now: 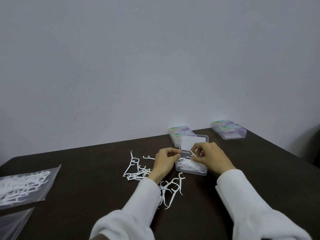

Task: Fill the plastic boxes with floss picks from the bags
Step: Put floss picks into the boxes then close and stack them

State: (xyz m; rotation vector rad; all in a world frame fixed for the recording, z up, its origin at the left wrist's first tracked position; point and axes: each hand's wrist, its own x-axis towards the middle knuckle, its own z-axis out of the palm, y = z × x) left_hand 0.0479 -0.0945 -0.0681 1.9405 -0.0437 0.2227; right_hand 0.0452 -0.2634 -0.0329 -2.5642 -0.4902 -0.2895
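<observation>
A clear plastic box (195,171) stands open on the dark table, its lid (194,142) tilted up behind it and white floss picks inside. My right hand (210,156) is over the box and pinches a floss pick (192,153) at its back edge. At the box's left side is my left hand (165,160), fingers curled, thumb and forefinger at the lid's left corner. Loose floss picks (136,168) lie left of the box, with more picks (171,189) near my left sleeve. A clear bag of floss picks (22,186) lies at the far left.
Closed labelled boxes (180,131) sit behind the open box, and two more boxes (228,129) stand at the back right by the wall. A second clear bag (12,224) lies at the bottom left corner. The table edge runs along the right.
</observation>
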